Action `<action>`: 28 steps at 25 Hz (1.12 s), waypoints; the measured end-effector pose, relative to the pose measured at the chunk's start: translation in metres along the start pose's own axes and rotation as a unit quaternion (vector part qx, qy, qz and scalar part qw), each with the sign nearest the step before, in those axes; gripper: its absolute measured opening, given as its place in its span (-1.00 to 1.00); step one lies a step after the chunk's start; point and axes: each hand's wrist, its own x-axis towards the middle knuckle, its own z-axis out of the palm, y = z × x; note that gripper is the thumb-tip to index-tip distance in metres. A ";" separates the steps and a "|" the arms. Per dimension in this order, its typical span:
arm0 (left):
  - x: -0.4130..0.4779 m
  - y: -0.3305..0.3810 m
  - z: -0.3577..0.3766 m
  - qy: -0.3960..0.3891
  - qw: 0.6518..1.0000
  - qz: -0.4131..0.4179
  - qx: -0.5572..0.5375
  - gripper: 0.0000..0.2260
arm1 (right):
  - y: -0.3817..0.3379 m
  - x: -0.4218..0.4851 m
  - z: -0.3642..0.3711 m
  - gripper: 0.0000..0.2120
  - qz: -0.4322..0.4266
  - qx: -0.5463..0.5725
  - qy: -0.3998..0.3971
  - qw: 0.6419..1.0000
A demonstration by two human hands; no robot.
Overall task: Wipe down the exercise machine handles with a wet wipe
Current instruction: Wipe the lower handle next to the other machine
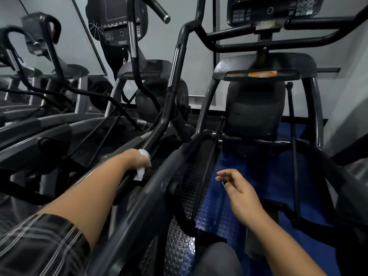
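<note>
My left hand (139, 158) is closed around a white wet wipe (141, 170) and presses it against the low end of the machine's black left handle bar (172, 90), which rises up and bends toward the console (272, 10). The wipe sticks out above and below my fist. My right hand (239, 191) hovers empty over the blue studded floor mat, fingers loosely apart, touching nothing. The right handle bar (294, 148) runs down at the right.
Another elliptical with its own console (119, 20) stands close on the left, with more machines beyond it. An orange packet (261, 73) lies on the tray under the console. Black studded pedals (199, 162) and frame rails crowd the space below my arms.
</note>
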 end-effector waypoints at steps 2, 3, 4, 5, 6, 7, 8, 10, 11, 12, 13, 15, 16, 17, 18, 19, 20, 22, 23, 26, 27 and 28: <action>0.000 -0.001 0.005 0.024 0.996 -0.019 0.083 -0.67 | -0.001 -0.002 0.001 -0.66 -0.006 0.005 -0.005 1.000; 0.000 -0.001 0.008 0.059 0.992 -0.026 0.108 -0.70 | -0.001 -0.002 0.001 -0.66 -0.009 0.005 -0.005 1.000; -0.002 0.001 0.011 0.104 0.987 -0.029 0.120 -0.75 | -0.002 -0.001 0.001 -0.65 -0.012 0.002 -0.003 1.000; -0.001 0.003 0.015 0.152 0.980 -0.029 0.125 -0.80 | -0.002 0.001 0.000 -0.65 -0.014 -0.002 0.000 1.000; 0.002 0.004 0.018 0.190 0.973 -0.023 0.129 -0.81 | -0.003 0.003 -0.001 -0.65 -0.016 -0.004 0.003 1.000; 0.002 0.005 0.021 0.215 0.968 -0.016 0.129 -0.79 | -0.003 0.006 -0.001 -0.65 -0.017 -0.004 0.006 1.000; 0.004 0.007 0.023 0.229 0.964 -0.010 0.133 -0.77 | -0.004 0.008 0.000 -0.65 -0.018 -0.002 0.008 1.000; 0.012 0.009 0.025 0.241 0.962 -0.005 0.127 -0.77 | -0.004 0.013 0.004 -0.65 -0.021 0.004 0.005 1.000; 0.014 0.011 0.025 0.244 0.963 -0.003 0.115 -0.77 | -0.003 0.014 0.007 -0.65 -0.021 0.006 0.003 1.000; 0.017 0.013 0.025 0.251 0.961 -0.001 0.112 -0.78 | -0.002 0.015 0.011 -0.65 -0.020 0.006 -0.001 1.000; 0.020 0.015 0.025 0.256 0.961 0.004 0.106 -0.77 | 0.001 0.015 0.015 -0.65 -0.016 0.004 -0.005 1.000; 0.024 0.020 0.024 0.263 0.959 0.021 0.098 -0.74 | 0.006 0.013 0.021 -0.65 -0.012 -0.003 -0.014 1.000; 0.027 0.022 0.024 0.264 0.959 0.029 0.096 -0.72 | 0.008 0.011 0.022 -0.65 -0.011 -0.009 -0.016 1.000; 0.028 0.025 0.023 0.268 0.958 0.041 0.092 -0.69 | 0.010 0.010 0.022 -0.64 -0.012 -0.015 -0.016 1.000; 0.030 0.028 0.022 0.276 0.955 0.054 0.093 -0.66 | 0.011 0.008 0.021 -0.64 -0.013 -0.019 -0.012 1.000; 0.033 0.031 0.023 0.281 0.953 0.065 0.094 -0.63 | 0.012 0.005 0.020 -0.64 -0.013 -0.023 -0.007 1.000; 0.033 0.033 0.022 0.272 0.956 0.069 0.089 -0.57 | 0.013 0.002 0.019 -0.64 -0.010 -0.025 -0.003 1.000; 0.037 0.028 0.015 0.209 0.974 0.063 0.056 -0.43 | 0.013 -0.009 0.019 -0.65 0.000 -0.026 0.007 1.000; 0.037 0.022 0.011 0.166 0.984 0.057 0.024 -0.38 | 0.012 -0.017 0.019 -0.65 0.004 -0.026 0.009 1.000; 0.022 -0.009 0.006 0.077 0.993 0.084 -0.026 -0.32 | 0.012 -0.040 0.034 -0.65 0.019 -0.034 0.003 0.999; 0.012 -0.018 0.007 0.068 0.993 0.095 -0.034 -0.37 | 0.012 -0.048 0.042 -0.65 0.021 -0.041 -0.005 0.999; 0.004 -0.025 0.008 0.063 0.992 0.101 -0.040 -0.42 | 0.011 -0.055 0.050 -0.64 0.021 -0.048 -0.017 0.998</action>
